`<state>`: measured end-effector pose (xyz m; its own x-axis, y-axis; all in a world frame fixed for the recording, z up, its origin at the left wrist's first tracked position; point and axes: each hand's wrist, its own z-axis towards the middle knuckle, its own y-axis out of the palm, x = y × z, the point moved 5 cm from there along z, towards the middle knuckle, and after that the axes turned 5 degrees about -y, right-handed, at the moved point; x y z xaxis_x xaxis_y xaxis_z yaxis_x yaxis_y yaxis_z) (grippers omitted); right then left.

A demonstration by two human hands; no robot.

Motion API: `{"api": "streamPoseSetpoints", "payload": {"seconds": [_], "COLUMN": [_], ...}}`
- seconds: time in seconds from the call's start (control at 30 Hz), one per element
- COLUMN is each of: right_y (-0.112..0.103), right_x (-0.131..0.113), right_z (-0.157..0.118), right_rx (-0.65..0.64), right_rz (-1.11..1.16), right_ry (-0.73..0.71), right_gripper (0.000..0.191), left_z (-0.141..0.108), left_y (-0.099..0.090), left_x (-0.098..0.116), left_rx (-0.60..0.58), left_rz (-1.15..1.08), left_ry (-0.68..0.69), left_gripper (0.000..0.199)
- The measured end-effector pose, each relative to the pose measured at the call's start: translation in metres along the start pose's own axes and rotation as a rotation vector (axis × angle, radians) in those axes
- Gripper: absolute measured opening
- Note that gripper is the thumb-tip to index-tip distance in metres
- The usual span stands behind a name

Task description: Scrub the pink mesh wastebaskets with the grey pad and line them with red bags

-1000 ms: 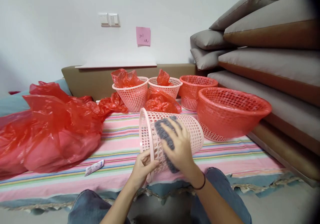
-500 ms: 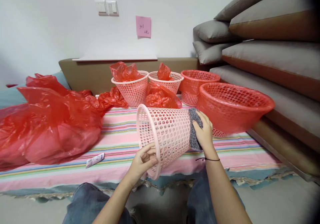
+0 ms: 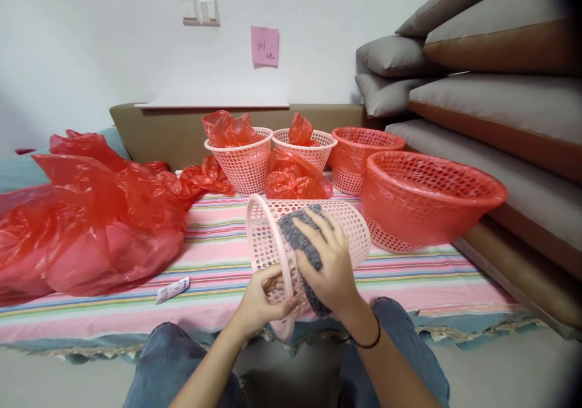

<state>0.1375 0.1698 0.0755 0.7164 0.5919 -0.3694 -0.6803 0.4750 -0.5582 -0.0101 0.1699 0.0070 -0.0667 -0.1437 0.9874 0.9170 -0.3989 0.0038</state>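
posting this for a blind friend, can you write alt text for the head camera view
A person's right hand presses a gray cloth against a pale pink mesh basket tipped on its side, while the left hand grips its rim. Behind stand two upright pink baskets holding red plastic and two red-rimmed baskets; a red plastic heap lies left.
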Motion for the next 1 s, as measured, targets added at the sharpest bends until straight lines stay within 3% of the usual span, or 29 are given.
{"api": "streamPoseSetpoints", "payload": {"seconds": [0.1, 0.17, 0.3, 0.37, 0.47, 0.67, 0.77, 0.87, 1.0], "right_y": [0.003, 0.000, -0.015, -0.019, -0.013, 0.011, 0.015, 0.011, -0.002], "right_x": [-0.004, 0.024, 0.099, 0.118, 0.108, 0.020, 0.000, 0.026, 0.097], "right_z": [0.002, 0.003, -0.004, -0.008, -0.010, -0.006, -0.005, -0.002, -0.005], "right_rx": [-0.031, 0.000, 0.186, 0.234, 0.218, 0.112, 0.064, 0.087, 0.229], "right_rz": [0.014, -0.008, -0.110, -0.148, -0.164, -0.067, 0.001, 0.022, -0.025], "right_ry": [-0.011, 0.059, 0.241, 0.285, 0.272, 0.067, -0.026, 0.002, 0.164], "right_gripper": [0.048, 0.046, 0.043, 0.042, 0.042, 0.048, 0.049, 0.047, 0.043], "left_z": [-0.002, -0.004, -0.010, -0.012, -0.012, -0.006, -0.006, -0.009, -0.014], "left_y": [-0.002, -0.003, -0.002, -0.001, 0.001, 0.009, 0.010, 0.006, -0.001], "left_x": [0.003, 0.005, 0.006, 0.007, 0.008, -0.001, -0.009, -0.015, -0.015], "left_rx": [-0.025, -0.044, -0.097, -0.114, -0.136, -0.182, -0.212, -0.256, -0.339], "left_rz": [0.054, 0.090, 0.239, 0.290, 0.325, 0.360, 0.369, 0.386, 0.408], "left_ry": [-0.012, -0.021, -0.026, -0.017, -0.005, -0.044, -0.077, -0.112, -0.151], "left_gripper": [0.027, 0.021, 0.018, 0.015, 0.005, 0.003, 0.003, 0.007, 0.006]}}
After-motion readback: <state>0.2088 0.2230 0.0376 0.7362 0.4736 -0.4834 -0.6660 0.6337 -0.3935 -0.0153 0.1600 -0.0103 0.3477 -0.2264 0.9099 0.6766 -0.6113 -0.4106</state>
